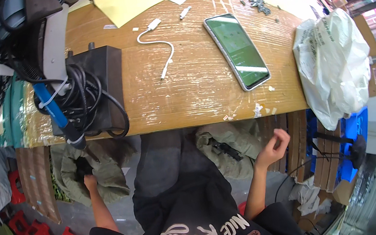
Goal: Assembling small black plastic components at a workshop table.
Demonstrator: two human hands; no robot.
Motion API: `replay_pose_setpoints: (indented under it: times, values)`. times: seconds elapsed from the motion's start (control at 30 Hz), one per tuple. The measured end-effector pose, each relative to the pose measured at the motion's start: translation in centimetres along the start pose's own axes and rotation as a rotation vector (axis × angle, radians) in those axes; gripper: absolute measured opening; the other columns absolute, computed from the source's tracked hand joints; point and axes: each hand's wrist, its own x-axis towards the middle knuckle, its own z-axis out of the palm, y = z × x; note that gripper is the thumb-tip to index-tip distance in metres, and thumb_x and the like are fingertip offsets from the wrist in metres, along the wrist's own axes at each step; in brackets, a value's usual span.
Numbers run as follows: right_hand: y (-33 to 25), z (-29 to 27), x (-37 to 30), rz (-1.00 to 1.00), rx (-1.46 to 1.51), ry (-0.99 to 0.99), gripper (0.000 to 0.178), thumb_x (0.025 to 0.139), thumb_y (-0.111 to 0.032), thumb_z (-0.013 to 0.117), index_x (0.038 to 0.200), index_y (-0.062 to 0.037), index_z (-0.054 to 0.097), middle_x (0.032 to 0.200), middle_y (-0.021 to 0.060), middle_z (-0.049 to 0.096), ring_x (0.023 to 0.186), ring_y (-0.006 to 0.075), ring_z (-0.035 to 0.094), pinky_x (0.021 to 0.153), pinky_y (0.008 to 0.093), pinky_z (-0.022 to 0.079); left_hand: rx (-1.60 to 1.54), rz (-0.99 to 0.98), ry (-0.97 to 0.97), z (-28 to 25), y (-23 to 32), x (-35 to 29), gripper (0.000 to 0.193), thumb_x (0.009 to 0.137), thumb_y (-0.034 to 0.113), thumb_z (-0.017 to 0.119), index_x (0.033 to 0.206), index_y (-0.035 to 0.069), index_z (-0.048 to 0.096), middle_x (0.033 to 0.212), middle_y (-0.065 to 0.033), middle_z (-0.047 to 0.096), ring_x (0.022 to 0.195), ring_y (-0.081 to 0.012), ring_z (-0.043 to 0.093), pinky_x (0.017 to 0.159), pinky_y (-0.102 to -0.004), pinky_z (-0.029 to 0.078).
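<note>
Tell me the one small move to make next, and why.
Probably draw the left hand back from the left grey-green sack: it reaches a dark patch among the folds, though its grip is hidden, while the right hand is raised beside the other sack with nothing visible in it.

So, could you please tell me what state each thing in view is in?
White-edged rectangular smartphone: face up, screen lit
Short white plastic cable: loose, curved, ends unplugged
Black cable bundle: coiled
White plastic bag: crumpled, drooping
Left olive cloth sack: open
Right olive cloth sack: open
Left hand: at left sack's mouth, grip unclear
Right hand: loosely curled, seemingly empty
</note>
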Motion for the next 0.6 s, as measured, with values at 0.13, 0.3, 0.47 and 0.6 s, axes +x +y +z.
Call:
replay_pose_setpoints:
  times: [0.13, 0.3, 0.47, 0.6]
  values:
    - [-3.8, 0.8, 5.8, -0.23, 0.081, 0.072, 0.009, 0.08, 0.008, 0.046, 0.083, 0.0009, 0.05, 0.086, 0.0085, 0.051, 0.08, 0.0172, 0.05, 0.075, 0.0269, 0.04, -0.053, -0.06, -0.198, 5.2, -1.2, 0.9, 0.032, 0.074, 0.021, 0.042, 0.091, -0.003, 0.054, 0.095, -0.0255, 0.056, 0.094, -0.0415, 0.051, 0.08, -0.0458, 0.041]
    - [-6.5, 5.0, 13.1, -0.205, 0.139, -0.21, 0.013, 0.075, 0.007, 0.047, 0.085, 0.0011, 0.054, 0.084, 0.0086, 0.053, 0.081, 0.0154, 0.051, 0.075, 0.0252, 0.04, -0.312, 0.322, -0.354, 12.8, -4.4, 2.6, 0.036, 0.076, 0.018, 0.039, 0.101, -0.005, 0.052, 0.101, -0.0262, 0.054, 0.1, -0.0416, 0.047, 0.081, -0.0432, 0.04]
    - [-5.1, 9.7, 18.6, -0.074, 0.122, -0.538, 0.015, 0.079, 0.0, 0.048, 0.092, 0.0006, 0.055, 0.081, 0.004, 0.056, 0.074, 0.0103, 0.052, 0.069, 0.0212, 0.041, -0.141, 0.025, -0.163, 10.9, -8.1, 4.2, 0.033, 0.075, 0.019, 0.047, 0.096, -0.007, 0.051, 0.093, -0.0294, 0.054, 0.092, -0.0432, 0.051, 0.077, -0.0465, 0.041]
    - [-4.3, 13.4, 21.3, -0.087, -0.05, -0.544, 0.017, 0.079, -0.002, 0.05, 0.094, 0.0004, 0.056, 0.085, 0.0055, 0.058, 0.073, 0.0103, 0.053, 0.066, 0.0217, 0.043, -0.175, -0.005, -0.265, 9.0, -3.4, 5.5, 0.043, 0.075, 0.025, 0.052, 0.106, -0.005, 0.045, 0.099, -0.0324, 0.051, 0.097, -0.0449, 0.047, 0.08, -0.0482, 0.039]
